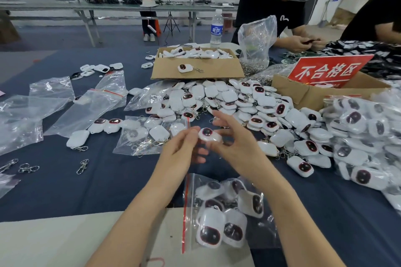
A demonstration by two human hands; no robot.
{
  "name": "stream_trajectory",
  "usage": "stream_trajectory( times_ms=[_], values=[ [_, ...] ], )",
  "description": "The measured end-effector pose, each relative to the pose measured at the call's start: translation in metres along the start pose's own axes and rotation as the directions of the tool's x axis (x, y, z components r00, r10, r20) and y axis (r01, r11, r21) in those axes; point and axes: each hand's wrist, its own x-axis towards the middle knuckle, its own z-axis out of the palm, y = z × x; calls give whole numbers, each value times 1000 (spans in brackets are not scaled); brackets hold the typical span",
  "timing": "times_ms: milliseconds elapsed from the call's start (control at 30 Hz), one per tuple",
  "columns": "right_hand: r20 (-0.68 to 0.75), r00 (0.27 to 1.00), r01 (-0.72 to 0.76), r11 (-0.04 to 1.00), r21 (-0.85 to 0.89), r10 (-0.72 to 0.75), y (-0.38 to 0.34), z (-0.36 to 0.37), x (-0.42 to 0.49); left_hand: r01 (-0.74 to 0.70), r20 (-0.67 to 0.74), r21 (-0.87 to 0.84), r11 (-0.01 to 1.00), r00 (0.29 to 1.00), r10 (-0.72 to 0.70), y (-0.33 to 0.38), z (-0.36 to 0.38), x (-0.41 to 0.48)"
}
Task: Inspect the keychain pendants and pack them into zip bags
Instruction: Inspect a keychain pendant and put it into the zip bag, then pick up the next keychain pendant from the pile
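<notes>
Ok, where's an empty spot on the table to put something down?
The blue cloth is bare between the loose metal clasp and the left hand, which holds a pendant with the right hand. The pale table strip at the near left is bare too. Crowded: the pendant pile in the middle and the packed zip bags on the right.

The pendant (209,134) at centre is white with a dark oval, black or perhaps deep maroon through the blur, rimmed red. The near zip bag (195,182) is clear with a red seal strip. The cloth (86,180) is navy. Far right, a red sign (327,70) bears white characters above a brown cardboard box (303,93).
</notes>
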Motion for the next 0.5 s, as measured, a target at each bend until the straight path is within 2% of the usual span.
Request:
stream_trajectory(
  times_ms=[100, 233, 367, 500],
  values=[
    [54, 998, 29, 997, 70, -33, -1, 15, -1, 32, 14, -46, 998, 999, -31, -6, -7, 1],
    [51, 999, 3, 984, 180, -12, 0, 24, -1, 31, -62, -76, 997, 997, -35, -12, -16, 2],
    [-28, 999, -29, 979, 204, 36, 2, 30, 0, -119, -63, 105, 987, 990, 126, -12, -17, -1],
    [20, 994, -107, 947, 304, 106, 6, 28, 0, -185, -61, 194, 963, 978, 200, -14, -15, -3]
  ],
)
